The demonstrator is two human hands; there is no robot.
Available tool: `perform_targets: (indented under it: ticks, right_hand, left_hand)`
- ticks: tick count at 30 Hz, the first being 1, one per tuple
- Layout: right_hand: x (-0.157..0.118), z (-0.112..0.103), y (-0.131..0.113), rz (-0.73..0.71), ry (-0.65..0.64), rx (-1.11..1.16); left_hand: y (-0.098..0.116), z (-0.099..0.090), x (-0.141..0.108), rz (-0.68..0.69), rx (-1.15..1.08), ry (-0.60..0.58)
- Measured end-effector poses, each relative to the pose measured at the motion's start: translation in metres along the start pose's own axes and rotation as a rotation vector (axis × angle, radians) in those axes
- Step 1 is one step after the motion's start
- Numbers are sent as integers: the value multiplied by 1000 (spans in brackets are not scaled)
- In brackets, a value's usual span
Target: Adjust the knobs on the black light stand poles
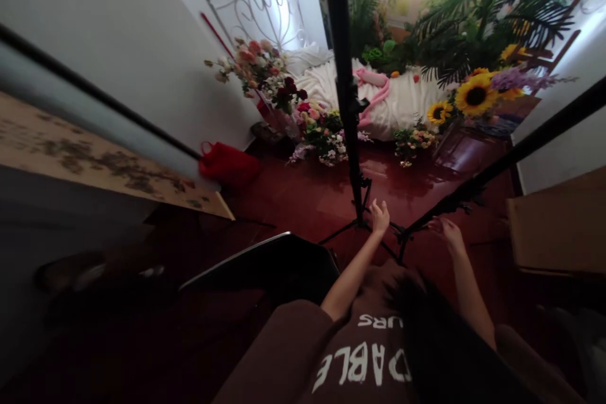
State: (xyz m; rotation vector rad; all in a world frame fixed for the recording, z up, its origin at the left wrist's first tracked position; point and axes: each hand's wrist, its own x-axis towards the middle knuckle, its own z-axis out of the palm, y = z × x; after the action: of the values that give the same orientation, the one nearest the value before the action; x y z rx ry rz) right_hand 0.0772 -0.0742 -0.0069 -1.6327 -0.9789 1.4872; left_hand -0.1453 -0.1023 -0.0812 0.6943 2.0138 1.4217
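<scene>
My left hand (380, 217) is raised just right of the lower part of an upright black light stand (349, 101). Its fingers are apart and slightly bent, and nothing shows in them. My right hand (447, 231) reaches out beside a second black stand (497, 167), which runs slantwise toward the upper right. Loosely curved, the fingers of this hand look apart and hold nothing visible; whether they touch the pole I cannot tell. The spread legs of a tripod base (341, 230) lie near both hands, low over the floor.
A bed with white cloth (402, 104) stands ahead, with bouquets (312, 120) and sunflowers (476, 96) around it. A red bag (227, 164) lies by the left wall. A dark, light-edged panel (279, 265) is at my left, a cardboard box (558, 224) at my right.
</scene>
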Motion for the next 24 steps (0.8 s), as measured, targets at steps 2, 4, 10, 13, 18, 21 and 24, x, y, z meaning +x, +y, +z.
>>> perform_targets:
  ticks: [2, 4, 10, 13, 18, 21, 24]
  right_hand:
    - [2, -11, -13, -121, 87, -28]
    - [0, -22, -25, -272, 191, -97]
    - [-19, -41, -55, -345, 295, -55]
    - [-22, -44, -63, -272, 157, 31]
    - [-12, -57, -69, -194, -64, 141]
    - [-8, -67, -71, -236, -172, 152]
    - [-5, -72, -72, -350, -150, 113]
  left_hand:
    - [16, 21, -9, 100, -9, -170]
    - [38, 38, -15, 257, -39, -340]
    - [104, 80, -34, 676, -220, -723]
    - [119, 97, -43, 716, -239, -786]
    - [119, 109, -47, 705, -204, -789]
    - [117, 110, -46, 720, -201, -784]
    - [116, 111, -47, 718, -205, -765]
